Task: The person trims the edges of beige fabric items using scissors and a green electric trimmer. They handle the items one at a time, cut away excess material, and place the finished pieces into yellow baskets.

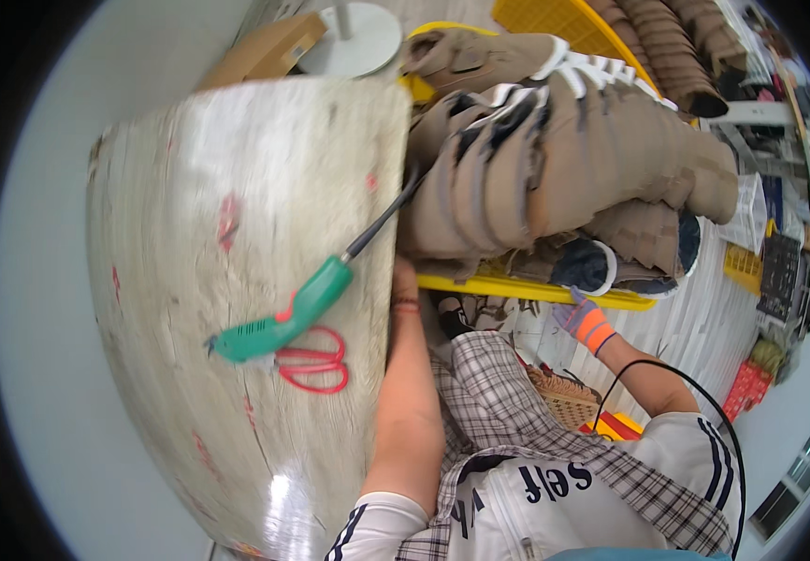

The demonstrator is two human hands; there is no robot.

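Observation:
A yellow crate (pixel 536 292) stands to the right of the worktable, heaped with bundled brown fabric pieces (pixel 564 178), some with white edging and dark lining. My right hand (pixel 585 321), in a grey-purple and orange glove, grips the near rim of this crate. At the crate's near left corner, close against the table edge, is my bare left hand (pixel 405 279); its fingers are hidden. On the worktable (pixel 162 402) lie a green corded hand tool (pixel 297 304), perhaps an electric cutter, and a pair of red-handled scissors (pixel 316 366). Neither hand touches them.
Another yellow crate (pixel 555 23) is at the back, with rolled brown bundles (pixel 672 56) beside it. A cardboard box (pixel 265 51) and a round white base (pixel 358 42) stand beyond the table. A woven-topped seat (pixel 564 397) is by my legs. Bins and clutter line the right.

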